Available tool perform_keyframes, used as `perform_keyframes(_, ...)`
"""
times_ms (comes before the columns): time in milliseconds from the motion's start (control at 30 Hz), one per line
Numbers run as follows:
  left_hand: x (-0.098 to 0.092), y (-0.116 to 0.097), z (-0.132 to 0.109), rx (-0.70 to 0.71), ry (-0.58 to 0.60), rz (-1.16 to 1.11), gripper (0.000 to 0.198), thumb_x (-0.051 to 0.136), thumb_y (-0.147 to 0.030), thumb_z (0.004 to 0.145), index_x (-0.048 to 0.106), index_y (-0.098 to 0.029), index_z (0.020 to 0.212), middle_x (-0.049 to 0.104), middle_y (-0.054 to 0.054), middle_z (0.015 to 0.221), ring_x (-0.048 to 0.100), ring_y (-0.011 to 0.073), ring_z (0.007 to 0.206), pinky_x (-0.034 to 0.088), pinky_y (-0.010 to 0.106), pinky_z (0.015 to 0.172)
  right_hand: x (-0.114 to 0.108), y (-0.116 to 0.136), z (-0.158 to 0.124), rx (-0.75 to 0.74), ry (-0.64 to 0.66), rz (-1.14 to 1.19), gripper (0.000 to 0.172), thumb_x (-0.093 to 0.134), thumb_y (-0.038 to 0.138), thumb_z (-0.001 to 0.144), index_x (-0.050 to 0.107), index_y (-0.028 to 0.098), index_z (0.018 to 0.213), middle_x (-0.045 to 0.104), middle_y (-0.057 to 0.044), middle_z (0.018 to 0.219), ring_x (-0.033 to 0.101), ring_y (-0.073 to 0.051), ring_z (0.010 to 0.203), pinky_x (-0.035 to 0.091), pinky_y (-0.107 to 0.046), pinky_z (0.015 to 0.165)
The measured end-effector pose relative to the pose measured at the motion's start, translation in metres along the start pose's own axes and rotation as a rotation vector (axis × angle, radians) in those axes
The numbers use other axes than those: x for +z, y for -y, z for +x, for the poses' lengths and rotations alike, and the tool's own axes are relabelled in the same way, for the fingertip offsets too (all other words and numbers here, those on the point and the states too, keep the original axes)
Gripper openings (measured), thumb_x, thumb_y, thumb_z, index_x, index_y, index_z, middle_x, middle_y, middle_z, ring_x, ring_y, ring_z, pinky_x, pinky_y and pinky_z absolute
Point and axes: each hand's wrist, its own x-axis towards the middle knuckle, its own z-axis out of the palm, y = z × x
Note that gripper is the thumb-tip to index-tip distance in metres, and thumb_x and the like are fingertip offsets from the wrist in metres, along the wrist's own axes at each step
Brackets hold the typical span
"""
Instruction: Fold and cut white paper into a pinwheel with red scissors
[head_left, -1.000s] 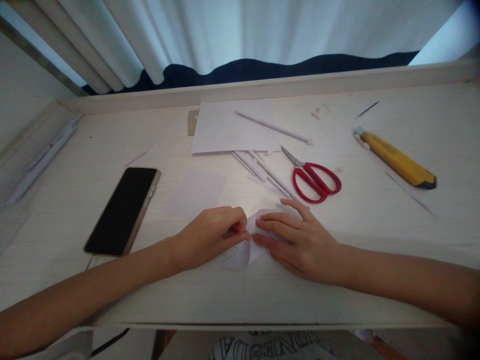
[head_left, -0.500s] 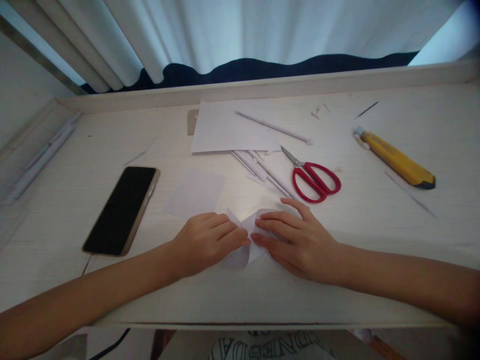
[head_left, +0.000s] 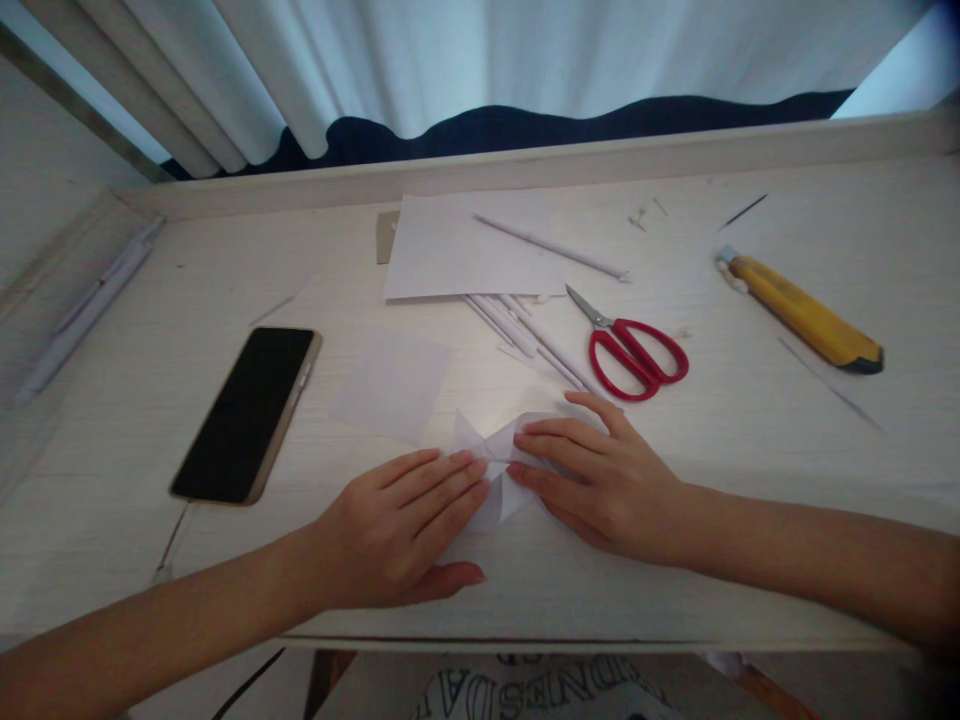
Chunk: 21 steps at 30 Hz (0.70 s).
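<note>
A folded piece of white paper [head_left: 498, 492] with pointed flaps, somewhat like a pinwheel, lies on the table near its front edge. My left hand [head_left: 411, 528] rests flat over its left side, fingers stretched out and thumb apart. On the right side, my right hand [head_left: 592, 480] presses down with its fingers spread and the tips near the paper's middle. Parts of the paper are hidden under both hands. Just beyond my right hand lie red-handled scissors [head_left: 628, 345], and a flat square of paper [head_left: 394, 383] is beyond my left.
A phone [head_left: 247, 415] with a cable lies at left. Behind sit a white sheet [head_left: 442, 250], rolled paper sticks [head_left: 551, 247] and scraps. A yellow utility knife [head_left: 806, 312] is at right. Further paper rolls [head_left: 90, 310] lie along the left edge.
My left hand has opened from a curled grip, its fingers now lying straight over the paper and its thumb out. My right hand stays almost in place. The view has shifted slightly.
</note>
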Motion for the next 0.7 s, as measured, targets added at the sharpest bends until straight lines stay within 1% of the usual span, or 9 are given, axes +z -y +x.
perform_keyframes(100,0.0016,-0.0004,-0.0013,-0.005,0.028,-0.023,0.050,0.045,-0.046,0.076,0.050,-0.008,0.110,0.054,0.012,0.114,0.046,0.0221,0.108,0.040,0.035,0.090,0.0000,0.0001,-0.0001,-0.002,-0.004,-0.004,0.020,0.048,0.019,0.080,0.060,0.021,0.096,0.062,-0.005,0.100,0.051,-0.020,0.098,0.028,-0.049,0.092)
perform_keyframes(267,0.0031,-0.0008,-0.0017,-0.004,0.021,-0.026,0.053,0.045,-0.047,0.076,0.050,-0.008,0.110,0.053,0.012,0.115,0.046,0.0226,0.109,0.039,0.036,0.091,-0.0014,0.0009,-0.0003,0.016,0.020,0.001,0.020,0.048,0.020,0.080,0.060,0.022,0.096,0.062,-0.005,0.100,0.050,-0.021,0.099,0.027,-0.050,0.091)
perform_keyframes(700,0.0059,0.0017,-0.0021,0.004,0.040,-0.067,0.053,0.046,-0.047,0.075,0.048,-0.008,0.112,0.052,0.012,0.116,0.045,0.0236,0.109,0.039,0.038,0.091,-0.0013,0.0013,0.0000,0.012,0.003,-0.004,0.020,0.048,0.019,0.079,0.060,0.022,0.095,0.063,-0.004,0.098,0.051,-0.019,0.095,0.028,-0.049,0.091)
